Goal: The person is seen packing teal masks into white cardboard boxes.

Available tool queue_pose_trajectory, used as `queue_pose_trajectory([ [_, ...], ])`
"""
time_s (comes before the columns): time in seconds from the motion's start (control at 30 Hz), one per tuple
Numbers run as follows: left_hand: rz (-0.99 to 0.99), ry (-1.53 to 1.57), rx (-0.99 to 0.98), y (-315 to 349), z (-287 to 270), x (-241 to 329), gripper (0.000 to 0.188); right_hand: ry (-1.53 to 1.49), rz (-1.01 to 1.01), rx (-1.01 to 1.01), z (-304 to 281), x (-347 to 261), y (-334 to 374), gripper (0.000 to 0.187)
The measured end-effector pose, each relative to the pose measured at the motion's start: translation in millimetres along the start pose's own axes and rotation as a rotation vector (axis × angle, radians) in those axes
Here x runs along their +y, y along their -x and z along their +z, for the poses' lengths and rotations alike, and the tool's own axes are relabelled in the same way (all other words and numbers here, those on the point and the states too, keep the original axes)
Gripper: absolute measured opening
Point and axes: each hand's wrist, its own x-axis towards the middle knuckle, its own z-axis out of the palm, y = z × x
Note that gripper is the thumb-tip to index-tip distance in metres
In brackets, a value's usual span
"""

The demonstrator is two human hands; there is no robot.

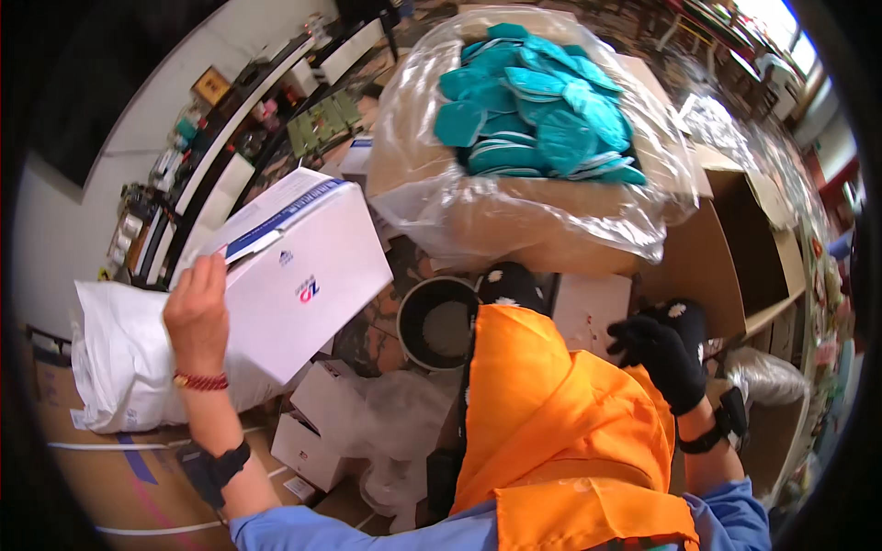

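My left hand [197,312], bare and with a red beaded bracelet at the wrist, is closed on the upper left edge of a white cardboard box [317,266]. The box is tilted and has a blue band along its top edge. My right hand [657,358], in a black glove, hangs over my right knee with its fingers loosely curled and apart; I see nothing in them. Below its fingertips lies another white box [588,308]. An orange apron [560,395] covers my lap.
Ahead, a large plastic-lined carton [514,216] holds many teal pads [542,106]. A brown carton [703,266] gapes at the right. A round dark bin [409,321] stands between box and knees. At left sits a white sack [119,358]; small white boxes [312,450] lie below.
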Motion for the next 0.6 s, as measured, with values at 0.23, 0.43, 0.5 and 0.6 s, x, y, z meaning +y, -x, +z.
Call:
queue_pose_trajectory([
  [0.23, 0.53, 0.164, 0.364, -83, -179, 93, 0.029, -0.156, -0.177, 0.198, -17, -37, -6, 0.041],
  [0.43, 0.873, 0.609, 0.365, -132, -201, 236, 0.03, -0.541, -0.164, 0.126, -43, 17, 7, 0.05],
  [0.5, 0.936, 0.683, 0.411, -152, -200, 282, 0.027, -0.906, -0.111, 0.095, -64, 47, 25, 0.047],
  [0.6, 0.987, 0.787, 0.385, -186, -187, 355, 0.022, -0.901, -0.132, 0.158, -72, 68, 49, 0.044],
])
